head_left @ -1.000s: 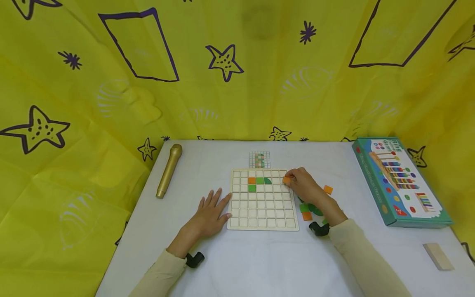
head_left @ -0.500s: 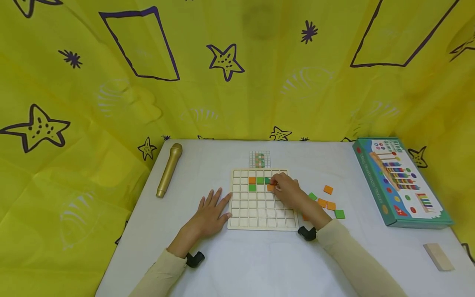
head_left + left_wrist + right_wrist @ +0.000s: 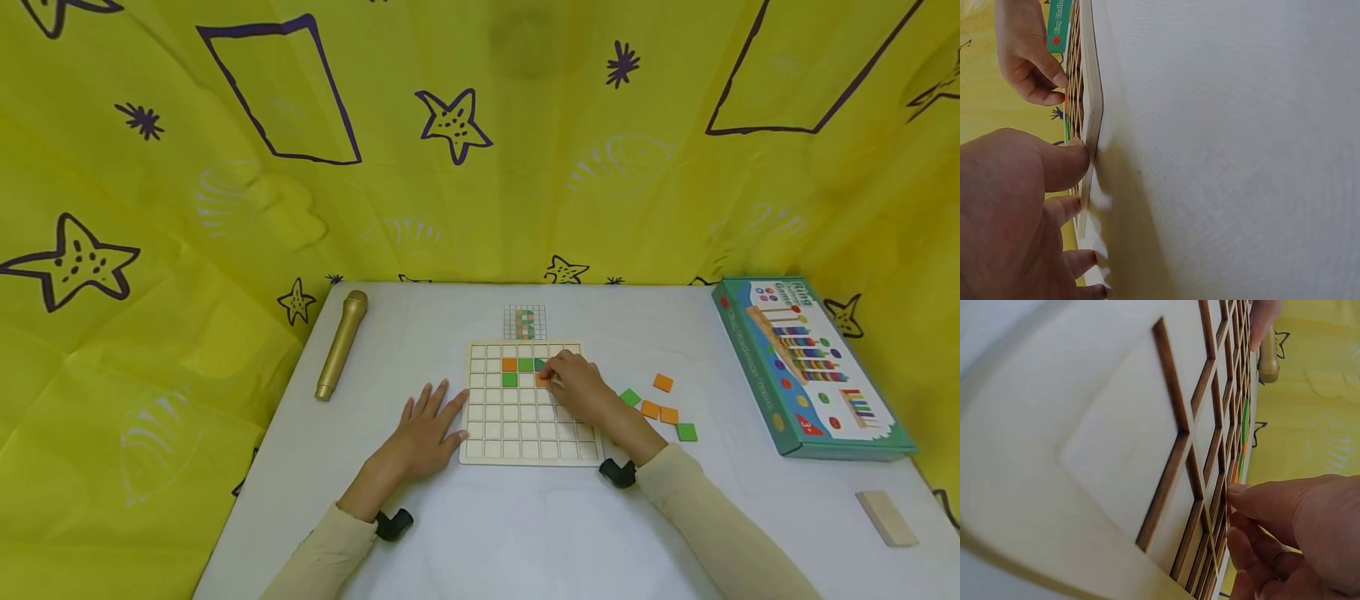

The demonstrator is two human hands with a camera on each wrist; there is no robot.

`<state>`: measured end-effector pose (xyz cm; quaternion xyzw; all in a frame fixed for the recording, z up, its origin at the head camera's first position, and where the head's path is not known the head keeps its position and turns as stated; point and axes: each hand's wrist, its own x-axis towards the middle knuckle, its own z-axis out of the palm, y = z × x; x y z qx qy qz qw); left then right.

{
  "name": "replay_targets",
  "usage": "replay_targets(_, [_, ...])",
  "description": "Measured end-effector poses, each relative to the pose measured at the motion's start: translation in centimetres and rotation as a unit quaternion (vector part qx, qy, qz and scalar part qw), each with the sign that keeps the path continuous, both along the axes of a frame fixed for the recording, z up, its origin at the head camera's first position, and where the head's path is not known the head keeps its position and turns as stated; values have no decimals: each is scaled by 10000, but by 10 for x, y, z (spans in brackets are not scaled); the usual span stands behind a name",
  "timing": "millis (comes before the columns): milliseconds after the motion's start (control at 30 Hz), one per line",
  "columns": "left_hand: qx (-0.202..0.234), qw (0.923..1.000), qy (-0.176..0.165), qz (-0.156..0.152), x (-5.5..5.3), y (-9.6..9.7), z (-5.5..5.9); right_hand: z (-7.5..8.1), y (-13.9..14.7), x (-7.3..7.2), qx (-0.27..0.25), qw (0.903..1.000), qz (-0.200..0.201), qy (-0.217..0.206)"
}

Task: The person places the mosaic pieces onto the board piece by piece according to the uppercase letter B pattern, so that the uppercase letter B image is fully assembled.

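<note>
A wooden grid board (image 3: 495,433) lies on the white table. In its second row sit an orange square tile (image 3: 509,365), a green square tile (image 3: 526,365) and a partly hidden dark green piece (image 3: 539,365); below the orange one is another green tile (image 3: 510,380). My right hand (image 3: 579,387) pinches an orange tile (image 3: 541,381) between thumb and fingers, low over the third row under the dark green piece. My left hand (image 3: 422,437), fingers spread, rests on the table, with thumb and index finger touching the board's left edge, as the left wrist view shows.
Several loose orange and green tiles (image 3: 650,409) lie right of the board, partly behind the right forearm. A patterned card (image 3: 525,322) lies beyond the board. A gold microphone (image 3: 342,346) is on the left, a game box (image 3: 813,367) and wooden block (image 3: 886,517) on the right.
My right hand has carried the orange tile leftward from the board's right edge to the third row, then shifted slightly further left. The left hand has stayed in place.
</note>
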<state>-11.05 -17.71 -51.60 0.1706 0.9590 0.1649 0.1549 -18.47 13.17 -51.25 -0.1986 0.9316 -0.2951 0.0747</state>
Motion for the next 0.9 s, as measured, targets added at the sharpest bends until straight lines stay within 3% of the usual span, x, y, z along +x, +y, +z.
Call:
replay_targets(200, [20, 10000, 3, 15, 0, 0, 0, 7, 8, 5, 64, 10000, -44, -32])
replay_targets(400, [-6, 10000, -2, 24, 0, 0, 1, 20, 39, 6, 167, 9991, -336, -219])
replay_targets(533, [-9, 10000, 26, 15, 0, 0, 1, 28, 75, 4, 112, 9950, -714, -690])
replay_targets(700, [28, 10000, 35, -9, 0, 0, 1, 34, 122, 4, 275, 9828, -1271, -1310])
replay_targets(900, [70, 10000, 9, -7, 0, 0, 2, 28, 155, 9, 534, 9776, -1282, -1580])
